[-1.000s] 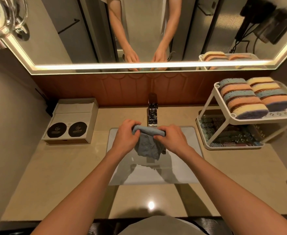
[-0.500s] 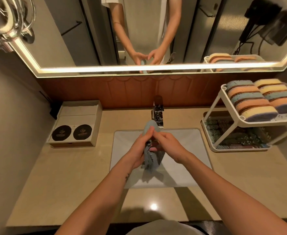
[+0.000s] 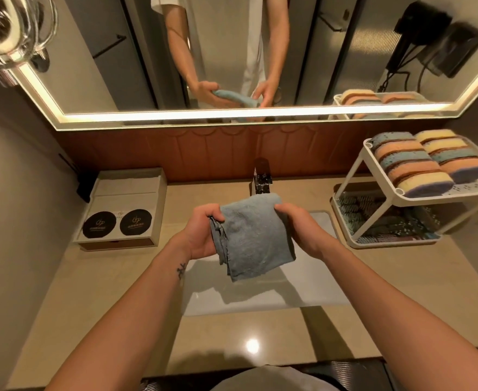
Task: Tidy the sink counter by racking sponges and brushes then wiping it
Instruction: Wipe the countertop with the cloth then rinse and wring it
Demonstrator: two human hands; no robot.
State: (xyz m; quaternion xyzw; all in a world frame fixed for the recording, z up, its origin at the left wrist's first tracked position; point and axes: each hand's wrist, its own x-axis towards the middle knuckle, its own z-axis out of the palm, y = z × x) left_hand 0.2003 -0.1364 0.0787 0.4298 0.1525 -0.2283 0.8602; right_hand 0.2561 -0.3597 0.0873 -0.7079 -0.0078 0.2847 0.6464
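- Since half a second ago, the cloth (image 3: 256, 235) has opened from a narrow twist bunched between my hands into a flat, folded blue-grey pad.
- Both hands have drawn apart, one to each side of it. A second ago they held it as a roll lying crosswise.
- My left hand (image 3: 201, 234) grips the cloth's left edge, thumb on top and fingers curled under the loose layers.
- My right hand (image 3: 302, 230) holds the upper right edge, fingers wrapped round it.
- The cloth hangs in the air above the sink (image 3: 302, 292), just in front of the tap (image 3: 261, 179). It touches neither.
- Writing: the box (image 3: 125, 210) at the back left of the counter (image 3: 91, 292) carries two black discs (image 3: 99, 223). Each has a pale looped logo and a line of small print, and I cannot read either.
- A small dark mark sits on my left forearm near the wrist. Its shape is unclear.
- The white two-tier rack (image 3: 373, 198) stands at the right, well apart from my hands.
- The sponges (image 3: 418, 162) lie in two rows on its top tier, in blue, orange and yellow, as they did before.
- The lower tier holds darker things that I cannot make out.
- The mirror (image 3: 119, 52) shows both hands on the cloth, and the rack's top tier at the right.
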